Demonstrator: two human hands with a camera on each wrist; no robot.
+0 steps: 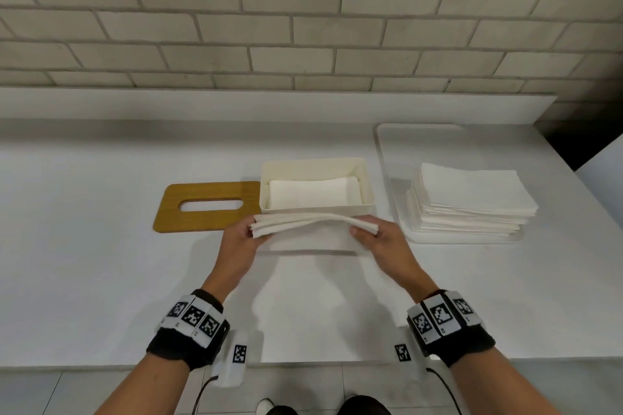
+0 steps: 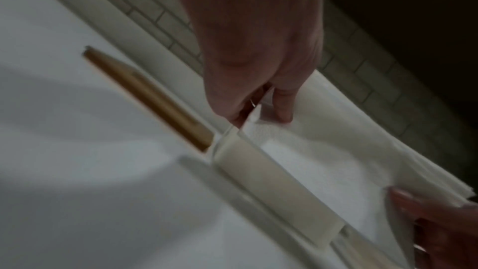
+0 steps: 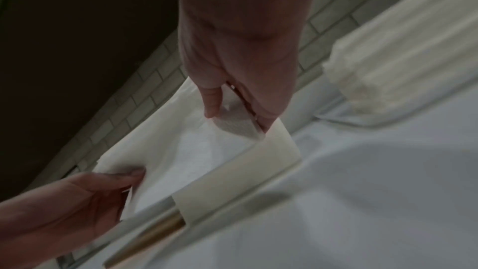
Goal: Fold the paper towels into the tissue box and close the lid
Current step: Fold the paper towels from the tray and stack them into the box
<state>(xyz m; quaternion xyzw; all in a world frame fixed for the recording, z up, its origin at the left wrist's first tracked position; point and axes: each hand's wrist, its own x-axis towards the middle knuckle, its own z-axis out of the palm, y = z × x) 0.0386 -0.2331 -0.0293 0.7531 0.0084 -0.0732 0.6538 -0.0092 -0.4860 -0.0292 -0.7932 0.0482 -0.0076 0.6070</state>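
Note:
A cream tissue box (image 1: pixel 317 209) stands open on the white counter with folded white towels (image 1: pixel 313 194) inside. Just in front of it, both hands hold a folded bundle of paper towels (image 1: pixel 313 222) above the counter. My left hand (image 1: pixel 241 236) pinches its left end, seen close up as left hand (image 2: pixel 258 93) on the bundle (image 2: pixel 323 161). My right hand (image 1: pixel 377 236) pinches its right end, right hand (image 3: pixel 240 99) on the bundle (image 3: pixel 181 150). The wooden lid (image 1: pixel 205 205) with its slot lies flat left of the box. The box wall (image 2: pixel 271 181) shows beneath the bundle.
A white tray (image 1: pixel 391 178) at the right carries a tall stack of unfolded paper towels (image 1: pixel 472 199). A brick wall (image 1: pixel 303 27) and a low white ledge close the back. The counter's front edge (image 1: pixel 303 362) lies near my wrists.

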